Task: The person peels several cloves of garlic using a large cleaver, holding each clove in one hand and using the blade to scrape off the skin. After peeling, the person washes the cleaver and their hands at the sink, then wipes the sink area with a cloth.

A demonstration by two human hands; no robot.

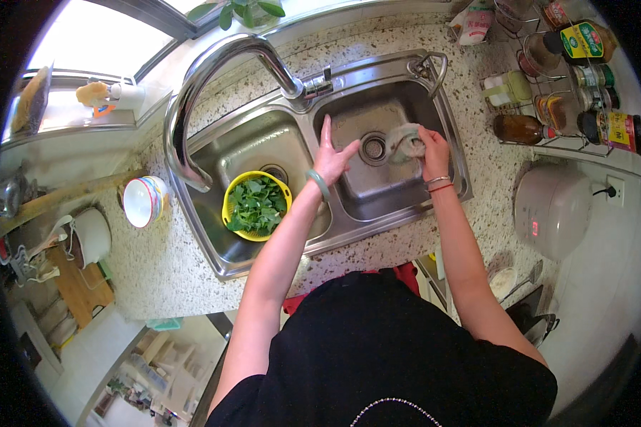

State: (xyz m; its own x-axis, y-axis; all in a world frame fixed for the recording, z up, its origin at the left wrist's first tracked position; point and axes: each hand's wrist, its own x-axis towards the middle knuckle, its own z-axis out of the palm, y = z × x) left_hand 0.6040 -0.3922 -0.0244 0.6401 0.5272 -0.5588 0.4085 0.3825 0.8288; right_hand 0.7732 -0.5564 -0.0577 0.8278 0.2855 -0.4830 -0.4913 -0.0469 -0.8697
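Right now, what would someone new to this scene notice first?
Probably the yellow colander of green leaves in the left sink basin, the brightest thing in view. Next, the right hand gripping a grey cloth over the right basin, the left hand open beside it. The tall curved tap arches above.

Black short-sleeved top, green bangle (319, 183) on left wrist, red-and-silver bracelets (439, 183) on right

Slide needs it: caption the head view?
Right hand holds grey cloth over sink; left hand open beside it.
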